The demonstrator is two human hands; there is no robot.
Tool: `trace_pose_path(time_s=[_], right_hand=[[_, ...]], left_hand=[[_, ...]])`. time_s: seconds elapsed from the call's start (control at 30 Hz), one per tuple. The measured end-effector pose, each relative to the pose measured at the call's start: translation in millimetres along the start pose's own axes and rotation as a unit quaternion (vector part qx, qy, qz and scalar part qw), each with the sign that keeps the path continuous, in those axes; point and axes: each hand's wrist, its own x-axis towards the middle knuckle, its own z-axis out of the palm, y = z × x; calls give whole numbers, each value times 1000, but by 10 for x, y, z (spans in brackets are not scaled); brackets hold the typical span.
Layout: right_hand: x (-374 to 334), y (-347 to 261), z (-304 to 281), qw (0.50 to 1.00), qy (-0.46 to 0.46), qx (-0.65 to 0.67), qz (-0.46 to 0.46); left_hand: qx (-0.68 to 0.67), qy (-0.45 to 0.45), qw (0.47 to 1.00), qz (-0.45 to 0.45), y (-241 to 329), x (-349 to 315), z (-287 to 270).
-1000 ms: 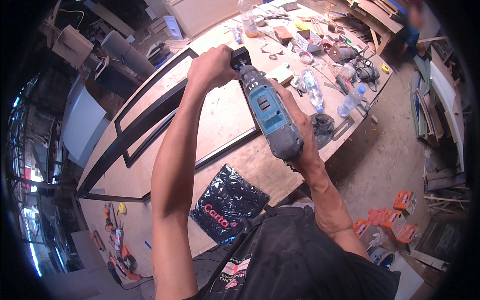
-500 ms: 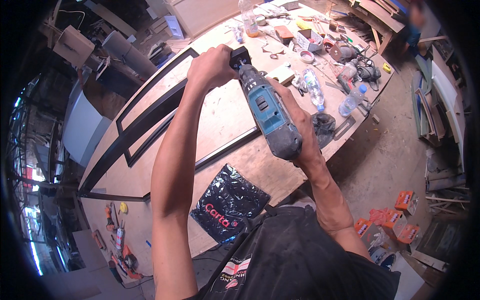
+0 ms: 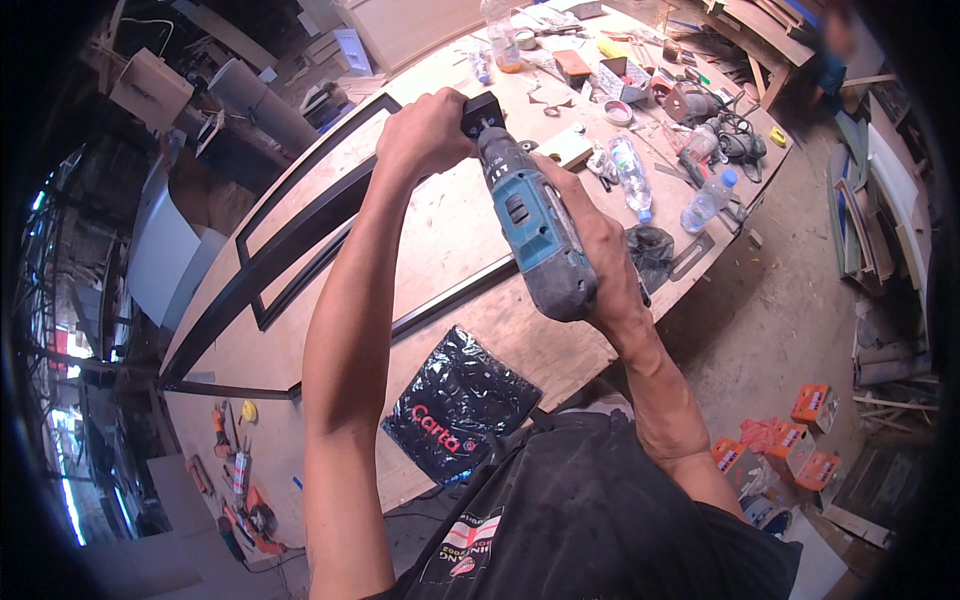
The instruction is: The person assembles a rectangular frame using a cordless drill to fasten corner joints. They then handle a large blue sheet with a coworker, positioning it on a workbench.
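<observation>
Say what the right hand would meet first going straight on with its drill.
The drill in the right hand would likely meet the black bar's end held by the left hand first; whether they touch is unclear.

I have a gap down to bare counter (image 3: 440, 240) between the left forearm (image 3: 345, 310) and the drill (image 3: 540, 230), with the frame rail (image 3: 455, 297) crossing its near end. Leftward, the forearm and long bar (image 3: 300, 232) block me. Rightward, bottles (image 3: 630, 172) and tools (image 3: 700, 150) crowd the way; nearer me, the black bag (image 3: 455, 400) obstructs.
</observation>
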Motion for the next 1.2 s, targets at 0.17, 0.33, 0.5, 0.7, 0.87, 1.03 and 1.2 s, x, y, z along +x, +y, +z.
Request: trace_pose_path(time_s=[0.17, 0.33, 0.5, 0.7, 0.87, 1.03, 1.2], right_hand=[[0, -31, -10, 1000, 3, 4, -2], [-25, -21, 1, 1000, 4, -24, 1], [-67, 52, 27, 997, 19, -54, -58], [-404, 472, -163, 998, -9, -58, 13], [-833, 1657, -83, 964, -101, -216, 120], [-1167, 2460, -147, 914, -206, -326, 123], [-1157, 2643, -276, 877, -306, -356, 108]], left_hand=[[-1, 6, 1000, 3, 10, -19, -5], [-5, -4, 1000, -4, 19, -7, -1], [-33, -18, 999, -6, -18, -12, -13], [-90, -75, 993, -5, 21, -21, -116], [-171, -26, 984, 36, -176, 85, 5], [-192, 27, 972, 133, -205, 68, 53], [-178, 32, 983, 7, 103, -144, -174]])
